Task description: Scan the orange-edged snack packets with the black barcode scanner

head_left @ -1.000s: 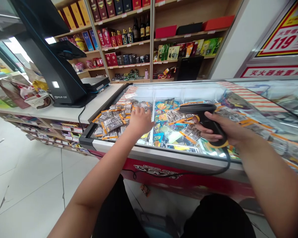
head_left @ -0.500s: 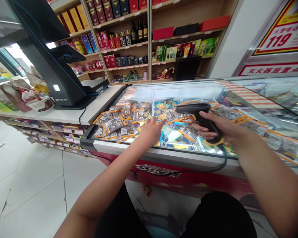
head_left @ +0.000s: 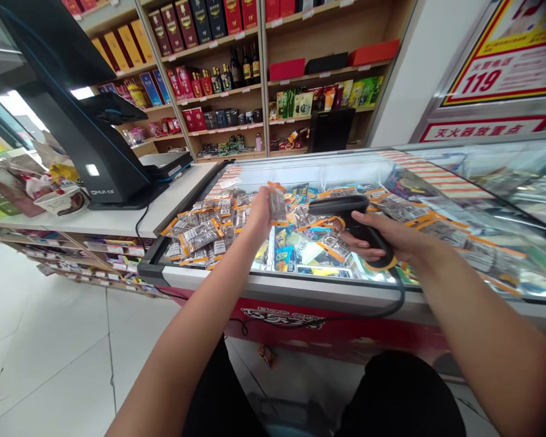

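1. Since the last look, the left hand [head_left: 258, 212] has come up with a snack packet [head_left: 278, 204], pinched tight.
2. That packet is up over the chest freezer [head_left: 222, 282], near the scanner's nose.
3. The right hand [head_left: 384, 235] has its fingers wrapped round the black barcode scanner [head_left: 339, 206].
4. More packets [head_left: 200, 233] are heaped at the left; the scanner's cord [head_left: 373, 315] droops across the freezer's front.
5. One wrapper [head_left: 267, 355] lies on the floor.
6. The wall sign [head_left: 505, 67] says "119"; the strip [head_left: 485, 128] below says "灭火器放置点".

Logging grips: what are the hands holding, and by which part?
Right hand: barcode scanner, by its handle. Left hand: orange-edged packet, by its left side.
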`<state>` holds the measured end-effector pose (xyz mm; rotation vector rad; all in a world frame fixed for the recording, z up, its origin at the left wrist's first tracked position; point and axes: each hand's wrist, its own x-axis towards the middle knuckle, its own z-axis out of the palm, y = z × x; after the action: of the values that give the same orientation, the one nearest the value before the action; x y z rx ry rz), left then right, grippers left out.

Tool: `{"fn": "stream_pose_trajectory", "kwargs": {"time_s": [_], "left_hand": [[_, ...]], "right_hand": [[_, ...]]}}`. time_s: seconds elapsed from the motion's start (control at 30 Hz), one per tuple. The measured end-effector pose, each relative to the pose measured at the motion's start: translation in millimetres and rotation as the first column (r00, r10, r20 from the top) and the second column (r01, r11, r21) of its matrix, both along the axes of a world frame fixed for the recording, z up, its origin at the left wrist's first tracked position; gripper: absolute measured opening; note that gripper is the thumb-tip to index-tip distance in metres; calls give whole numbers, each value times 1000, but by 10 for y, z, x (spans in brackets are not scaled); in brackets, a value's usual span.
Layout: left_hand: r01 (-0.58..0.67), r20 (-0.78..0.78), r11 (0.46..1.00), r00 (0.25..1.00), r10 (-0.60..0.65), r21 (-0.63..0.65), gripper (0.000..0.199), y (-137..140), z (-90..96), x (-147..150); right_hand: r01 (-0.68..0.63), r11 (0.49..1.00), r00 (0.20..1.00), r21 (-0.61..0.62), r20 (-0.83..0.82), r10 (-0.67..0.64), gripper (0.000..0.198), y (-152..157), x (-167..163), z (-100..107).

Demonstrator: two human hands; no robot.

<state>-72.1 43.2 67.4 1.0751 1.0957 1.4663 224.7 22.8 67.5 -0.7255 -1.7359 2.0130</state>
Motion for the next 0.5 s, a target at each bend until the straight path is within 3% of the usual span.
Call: {"fn": "stream_pose_trajectory", "kwargs": {"time_s": [0.07,0.13,0.33,0.5], "left_hand": [[-17,154,1000,988,20,-25,49,99,3,48],[-34,190,999,981,36,-16,55,139,-22,77],[-42,-88,992,995,53,116,58,139,-139,84],[-1,-42,990,999,7,144,57,110,-127,126]], "right_hand": [[29,998,999,-61,21,-28,57,-1,2,-15],[60,993,997,-103,43,-56,59,-4,2,-21],[62,994,998,-89,-6,-63,50,-28,-24,3],[77,990,997,-121,-18,-80,53,-72,-58,50]]}}
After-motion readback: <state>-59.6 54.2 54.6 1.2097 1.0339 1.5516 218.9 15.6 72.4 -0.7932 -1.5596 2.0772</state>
